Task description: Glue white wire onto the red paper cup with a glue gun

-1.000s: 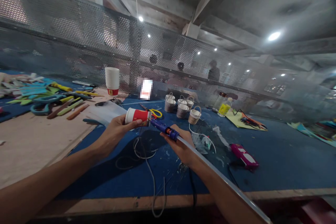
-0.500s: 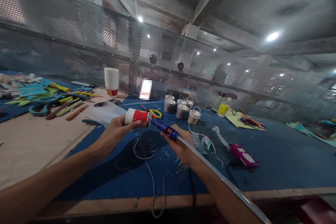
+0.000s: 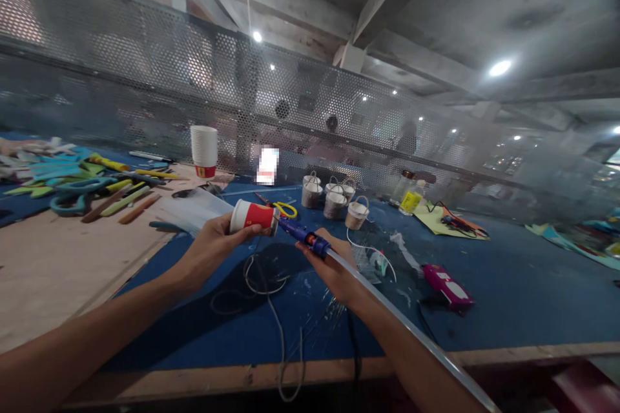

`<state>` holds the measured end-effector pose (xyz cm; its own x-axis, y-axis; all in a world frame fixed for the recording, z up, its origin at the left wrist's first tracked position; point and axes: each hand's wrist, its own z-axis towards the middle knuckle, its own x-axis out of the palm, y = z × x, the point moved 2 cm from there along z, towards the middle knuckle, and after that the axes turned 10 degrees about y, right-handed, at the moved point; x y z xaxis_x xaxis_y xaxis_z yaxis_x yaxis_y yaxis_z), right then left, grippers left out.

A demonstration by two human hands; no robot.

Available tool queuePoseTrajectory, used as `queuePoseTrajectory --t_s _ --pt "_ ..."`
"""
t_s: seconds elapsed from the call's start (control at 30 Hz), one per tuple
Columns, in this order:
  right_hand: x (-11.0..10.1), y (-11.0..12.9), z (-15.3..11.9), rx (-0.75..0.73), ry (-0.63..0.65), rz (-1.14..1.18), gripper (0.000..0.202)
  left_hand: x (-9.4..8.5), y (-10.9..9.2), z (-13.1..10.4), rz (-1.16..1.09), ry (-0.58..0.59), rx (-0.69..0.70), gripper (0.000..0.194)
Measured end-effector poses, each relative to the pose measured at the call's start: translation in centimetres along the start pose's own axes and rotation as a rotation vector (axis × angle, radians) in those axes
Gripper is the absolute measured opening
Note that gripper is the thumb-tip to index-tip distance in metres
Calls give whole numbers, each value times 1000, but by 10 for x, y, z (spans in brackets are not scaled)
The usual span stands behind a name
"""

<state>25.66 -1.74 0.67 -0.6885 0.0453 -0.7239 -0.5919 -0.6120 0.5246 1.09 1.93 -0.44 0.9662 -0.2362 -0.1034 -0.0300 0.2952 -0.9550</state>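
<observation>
Left hand (image 3: 216,242) had its fingers and thumb closed around a red-and-white paper cup (image 3: 254,217), which it held tilted on its side above the blue table covering (image 3: 508,300), near the middle of the view. Right hand (image 3: 334,264) gripped a blue glue gun (image 3: 303,235), a long translucent stick (image 3: 392,310) trailing from its back along the forearm. Gun's front end stood at the cup end facing the right hand; contact could not be told. Yellow-handled scissors (image 3: 287,209) lay just beyond the cup, with small handled buckets (image 3: 335,205) clustered farther right. Loose pale cord (image 3: 274,313) curled below the hands. Stacked paper cups (image 3: 204,145) stood back left; a magenta device (image 3: 448,287) lay right.
</observation>
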Motion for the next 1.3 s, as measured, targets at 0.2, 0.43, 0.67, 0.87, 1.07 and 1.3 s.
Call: queuePoseTrajectory --t_s 0.2,0.43,0.67,0.87,1.07,1.3 --pt "0 0 0 32 -20 6 22 1 -2 -2 25 2 3 28" --pt "1 -1 0 32 -23 16 23 0 1 -1 37 6 15 30" --pt "1 1 0 18 -7 29 22 -1 0 -1 41 -8 22 31" --pt "5 0 1 46 32 64 27 -2 -1 0 -22 -30 -5 30" --pt "8 -10 9 282 39 380 35 -2 -7 -1 -106 -58 -24 26" --pt "5 -36 23 395 -34 807 27 -1 -7 1 -165 -57 -20 23"
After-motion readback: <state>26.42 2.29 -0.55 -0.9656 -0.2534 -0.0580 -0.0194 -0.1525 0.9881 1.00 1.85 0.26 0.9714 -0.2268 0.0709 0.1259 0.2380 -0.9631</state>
